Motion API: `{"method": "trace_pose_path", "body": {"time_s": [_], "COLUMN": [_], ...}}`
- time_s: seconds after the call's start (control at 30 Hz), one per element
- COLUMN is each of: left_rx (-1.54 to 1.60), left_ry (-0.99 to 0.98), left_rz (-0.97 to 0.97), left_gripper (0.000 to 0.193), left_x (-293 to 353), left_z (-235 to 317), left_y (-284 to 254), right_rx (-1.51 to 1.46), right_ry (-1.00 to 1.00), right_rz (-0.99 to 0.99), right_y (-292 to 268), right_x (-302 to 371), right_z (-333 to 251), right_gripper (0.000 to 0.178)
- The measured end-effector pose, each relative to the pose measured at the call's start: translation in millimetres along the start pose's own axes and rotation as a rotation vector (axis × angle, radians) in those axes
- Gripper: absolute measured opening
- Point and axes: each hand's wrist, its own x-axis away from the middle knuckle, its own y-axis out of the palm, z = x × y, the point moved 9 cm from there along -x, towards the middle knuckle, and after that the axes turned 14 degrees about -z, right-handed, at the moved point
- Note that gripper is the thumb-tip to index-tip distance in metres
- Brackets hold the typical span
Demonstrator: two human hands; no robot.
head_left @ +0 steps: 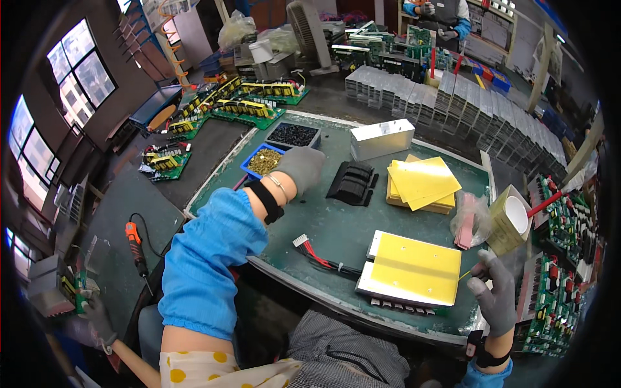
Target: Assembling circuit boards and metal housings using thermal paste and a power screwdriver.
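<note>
My left hand [301, 169], in a grey glove, reaches over the bench beside a blue bin [244, 167] of small brass-coloured screws [265, 161]. Its fingers point away and are hidden behind the back of the hand. At the right, my gloved right hand [497, 294] is closed with curled fingers on a thin yellow strip [465, 275]. That strip reaches toward a metal case [370, 282] with a yellow sheet [417, 266] lying on top. Red and black wires [317, 257] with a white connector [301, 240] run from the case's left side.
Beyond lie a black bin [317, 143] of dark parts, black pieces [352, 183], a silver box [383, 139] and stacked yellow sheets [424, 183]. A cardboard tub [508, 236] and circuit boards [556, 304] stand right. Left are an orange electric screwdriver [136, 249] and a co-worker's gloved hand [97, 317].
</note>
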Motion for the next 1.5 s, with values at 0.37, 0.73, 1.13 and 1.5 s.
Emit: {"method": "trace_pose_path", "body": {"time_s": [0.37,0.73,1.13,1.5], "left_rx": [0.023,-0.075,-0.153,2.387], "left_ry": [-0.251,-0.297,-0.247,0.349], "left_rz": [-0.224,-0.264,-0.129,0.12], "left_gripper": [0.036,0.033,0.025,0.019], "left_x": [-77.7,-115.6,-99.3,-28.3], "left_z": [-91.1,-112.4,-98.9,-30.8], "left_y": [-18.7,9.8,-10.9,-17.8], "right_rx": [0.034,0.037,0.063,0.097], "right_ry": [0.019,-0.031,-0.064,-0.201], "right_rz": [0.026,-0.002,0.002,0.001], "right_y": [-16.0,-13.9,-15.9,-14.4], "right_x": [17.3,14.0,17.9,20.4], "right_z": [12.9,16.7,7.6,-44.8], "right_gripper": [0.049,0.051,0.049,0.047]}}
